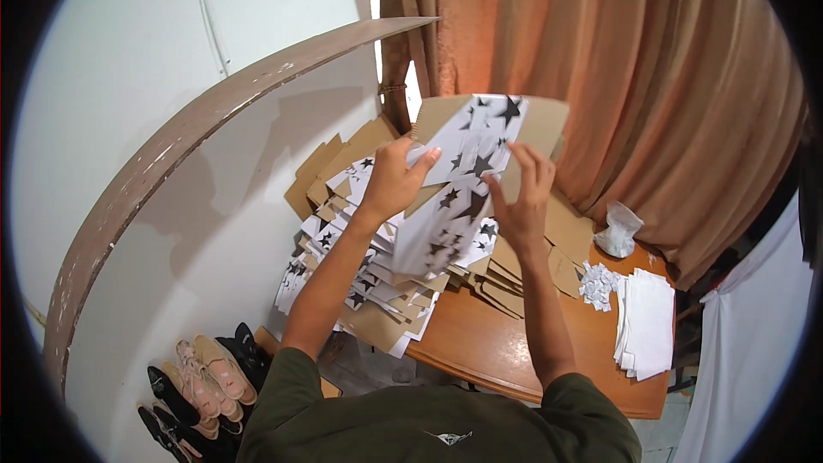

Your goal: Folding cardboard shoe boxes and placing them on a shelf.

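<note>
Up at twelve o'clock, above the bench (484,339), the left hand (393,182) has its fingers gripping the star-patterned cardboard piece (506,124) by its nine-o'clock edge, the right hand (525,206) spreads thumb and fingers wide at four o'clock on it, and similar pieces (370,313) heap up at eight!

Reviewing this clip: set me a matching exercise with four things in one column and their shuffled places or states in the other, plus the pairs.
1. Star-patterned card
2. Plastic bag
3. White sheets
4. Shoes

A. At the lower left of the picture
B. Stacked near the right edge of the table
C. Raised, in the left hand
D. Bunched up beside the curtain

Pairs: 1-C, 2-D, 3-B, 4-A
</note>
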Motion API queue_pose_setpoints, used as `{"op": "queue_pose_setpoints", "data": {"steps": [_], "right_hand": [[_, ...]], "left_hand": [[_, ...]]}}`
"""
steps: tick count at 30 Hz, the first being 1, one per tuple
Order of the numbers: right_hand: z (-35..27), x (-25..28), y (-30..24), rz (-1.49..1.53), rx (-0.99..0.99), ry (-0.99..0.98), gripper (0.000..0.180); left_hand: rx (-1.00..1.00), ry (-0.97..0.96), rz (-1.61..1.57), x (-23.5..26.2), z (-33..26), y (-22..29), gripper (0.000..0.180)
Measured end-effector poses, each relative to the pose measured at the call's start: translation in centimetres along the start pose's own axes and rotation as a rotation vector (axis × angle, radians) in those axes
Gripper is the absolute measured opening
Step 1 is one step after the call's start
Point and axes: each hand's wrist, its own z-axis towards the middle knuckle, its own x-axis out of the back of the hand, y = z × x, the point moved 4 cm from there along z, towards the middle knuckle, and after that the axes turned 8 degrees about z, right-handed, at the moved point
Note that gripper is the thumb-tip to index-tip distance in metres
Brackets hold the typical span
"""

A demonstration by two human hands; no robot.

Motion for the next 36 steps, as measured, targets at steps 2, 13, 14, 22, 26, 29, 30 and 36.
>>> {"op": "queue_pose_setpoints", "data": {"steps": [2, 13, 14, 22, 26, 29, 30, 36], "right_hand": [[-2.6, 1.4, -1.5, 0.046, -0.160, -0.111, 0.075], [-14.1, 10.9, -2.5, -0.008, -0.604, -0.403, 0.134], [-14.9, 12.4, -2.2, -0.006, -0.551, -0.370, 0.122], [-22.4, 23.6, 0.4, 0.571, -0.810, -0.079, 0.094], [-24.8, 29.3, 0.2, 0.379, -0.747, 0.022, 0.059], [-25.3, 33.2, -0.6, 0.124, -0.723, 0.034, 0.040], [-25.8, 34.2, -0.5, 0.125, -0.745, 0.044, 0.041], [-26.6, 40.9, 0.6, 0.158, -0.761, 0.076, 0.040]], "left_hand": [[0.041, 0.037, -0.187, -1.3, -0.1, -0.4, 0.024], [0.303, -0.013, -0.731, -14.6, -5.4, 4.9, 0.018], [0.304, -0.047, -0.819, -15.8, -5.9, 6.9, 0.018], [0.217, -0.275, -0.806, -24.7, -9.6, 16.8, 0.030], [0.225, -0.299, -0.653, -28.9, -12.4, 21.6, 0.033], [0.247, -0.320, -0.551, -31.0, -14.7, 24.6, 0.039], [0.174, -0.335, -0.492, -31.8, -15.4, 25.1, 0.047], [0.155, -0.555, -0.442, -34.3, -21.5, 26.9, 0.083]]}}
